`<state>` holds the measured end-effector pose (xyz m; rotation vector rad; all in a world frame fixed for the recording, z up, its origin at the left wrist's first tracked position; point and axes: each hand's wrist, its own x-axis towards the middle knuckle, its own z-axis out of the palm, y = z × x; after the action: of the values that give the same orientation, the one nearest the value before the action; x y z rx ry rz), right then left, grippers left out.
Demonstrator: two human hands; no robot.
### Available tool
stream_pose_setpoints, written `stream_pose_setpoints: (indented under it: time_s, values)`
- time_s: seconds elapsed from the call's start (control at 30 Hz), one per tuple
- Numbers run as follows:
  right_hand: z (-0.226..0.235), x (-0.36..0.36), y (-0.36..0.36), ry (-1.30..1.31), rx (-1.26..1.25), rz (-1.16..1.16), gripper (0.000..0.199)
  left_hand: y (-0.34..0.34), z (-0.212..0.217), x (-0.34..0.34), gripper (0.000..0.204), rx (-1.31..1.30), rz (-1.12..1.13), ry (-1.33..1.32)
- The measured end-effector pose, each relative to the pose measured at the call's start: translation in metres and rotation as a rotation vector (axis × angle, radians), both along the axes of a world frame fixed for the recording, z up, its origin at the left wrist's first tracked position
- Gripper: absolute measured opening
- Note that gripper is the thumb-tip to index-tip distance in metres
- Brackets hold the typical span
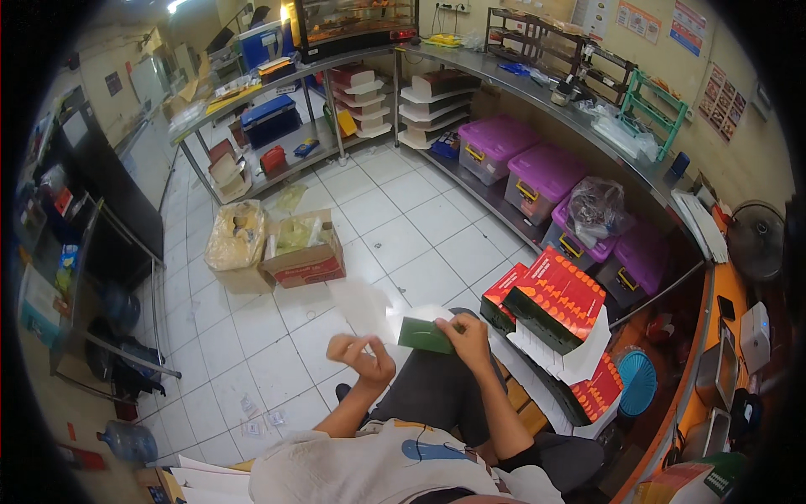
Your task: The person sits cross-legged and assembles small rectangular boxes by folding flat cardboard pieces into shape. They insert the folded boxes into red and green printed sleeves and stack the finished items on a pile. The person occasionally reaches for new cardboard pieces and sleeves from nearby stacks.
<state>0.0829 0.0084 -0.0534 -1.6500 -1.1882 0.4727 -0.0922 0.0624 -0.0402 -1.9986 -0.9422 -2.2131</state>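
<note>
We sit over the tiled floor [403, 227] with a dark green folded card [424, 335] pinched in our right hand [467, 329], fingers closed on its right edge, the card out over our knee at about twelve o'clock from our lap; our left hand [363, 354] hangs just beside it at nine o'clock of the card, fingers half curled and, as far as we can tell, holding nothing; a pale sheet [363, 304] looks blurred above it, and we cannot tell whether it is touching either hand; with so little of the card gripped it could slip and drop to the floor; at three o'clock the leaning stack of red boxes [556, 304] sits near our right elbow, and a careless swing might topple it
</note>
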Motion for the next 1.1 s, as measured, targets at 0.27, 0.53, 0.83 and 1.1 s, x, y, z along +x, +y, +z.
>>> stream_pose_setpoints:
  time_s: [0.27,0.53,0.83,1.1]
  values:
    - [0.057,0.001,-0.036,0.094,0.317,-0.171,0.040,-0.012,0.004,0.019,0.034,-0.819,-0.816,-0.340]
    - [0.104,-0.009,-0.072,0.026,0.481,-0.143,0.041,0.010,0.056,0.026,0.039,-0.629,-0.917,-0.015]
    - [0.128,-0.028,-0.086,-0.436,0.563,-0.016,0.041,-0.001,0.068,0.019,0.039,-0.350,-1.025,0.457]
    - [0.135,-0.022,-0.087,-0.479,0.347,-0.128,0.034,-0.018,0.055,0.024,0.029,-0.859,-1.074,-0.207]
